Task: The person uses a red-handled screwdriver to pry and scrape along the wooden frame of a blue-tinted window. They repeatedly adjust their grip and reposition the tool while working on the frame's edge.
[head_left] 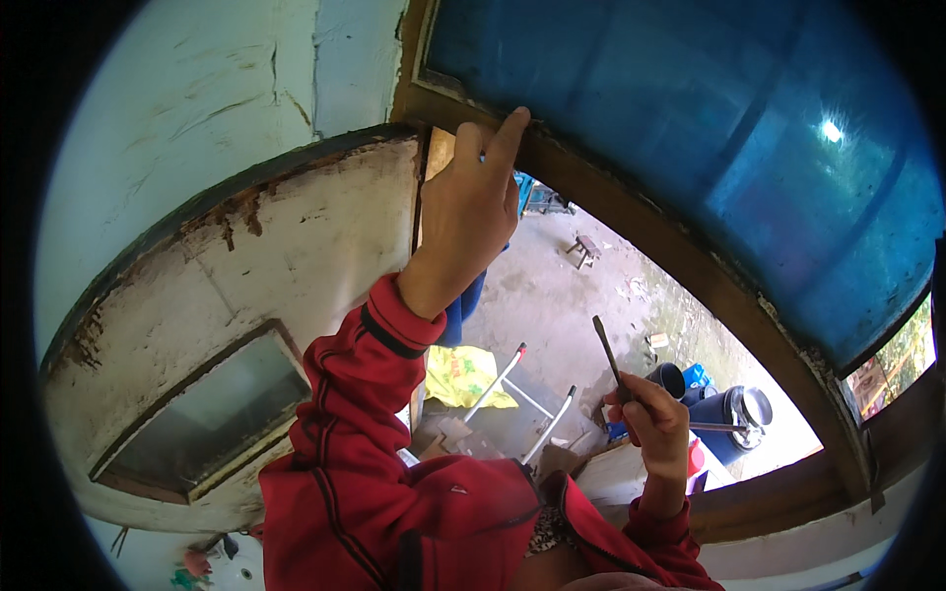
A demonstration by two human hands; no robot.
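Note:
My left hand is raised to the wooden window frame, its fingers closed over the lower rail. One fingertip lies by the edge of the blue glass pane; the thumb is hidden. Lower and to the right, my right hand is closed round a flat-tipped screwdriver, its blade pointing up and its handle mostly covered by the fingers. A purplish rod extends right from behind this hand; whether I hold it too, I cannot tell.
A worn whitish panel with a small glass pane stands at left. Through the opening below the frame show a small stool, a yellow sack, white metal rails and a dark blue drum.

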